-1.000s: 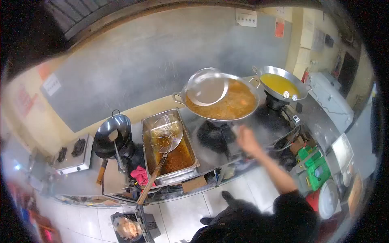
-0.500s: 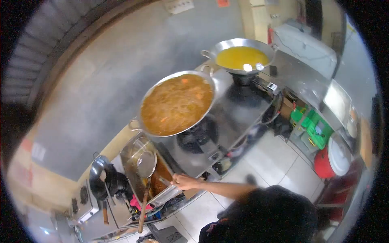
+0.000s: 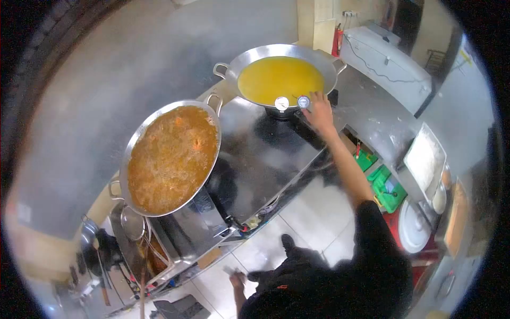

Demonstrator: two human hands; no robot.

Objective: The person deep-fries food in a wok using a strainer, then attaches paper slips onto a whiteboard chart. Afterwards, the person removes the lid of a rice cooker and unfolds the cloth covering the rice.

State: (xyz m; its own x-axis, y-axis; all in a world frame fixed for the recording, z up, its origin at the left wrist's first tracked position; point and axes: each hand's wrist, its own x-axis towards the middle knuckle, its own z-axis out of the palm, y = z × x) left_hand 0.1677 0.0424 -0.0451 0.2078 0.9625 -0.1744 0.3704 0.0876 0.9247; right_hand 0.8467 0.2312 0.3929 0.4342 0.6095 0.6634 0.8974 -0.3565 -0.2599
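Note:
My right hand (image 3: 320, 114) reaches to the near rim of the far wok (image 3: 255, 56), which holds yellow liquid. Its fingers are apart, beside a round dial thermometer (image 3: 303, 101) at that rim; whether they touch it is unclear. A second dial thermometer (image 3: 281, 103) sits just to the left. Low in the view, my left hand (image 3: 237, 279) hangs beside my body above the floor, small and smeared, so its grip cannot be made out. A nearer wok (image 3: 172, 159) holds bubbling brown liquid with orange pieces.
A long-handled strainer (image 3: 133, 223) rests over a metal tray beside the nearer wok. The steel stove top (image 3: 260, 175) runs between the woks. Right of it stand green crates (image 3: 385, 186), a white lid (image 3: 414, 226) and a white tray (image 3: 426, 157). A white chest freezer (image 3: 388, 64) is behind.
My left hand has left the metal tray's edge and dropped toward my body. My right hand has come into view at the far wok. The view has shifted toward the right.

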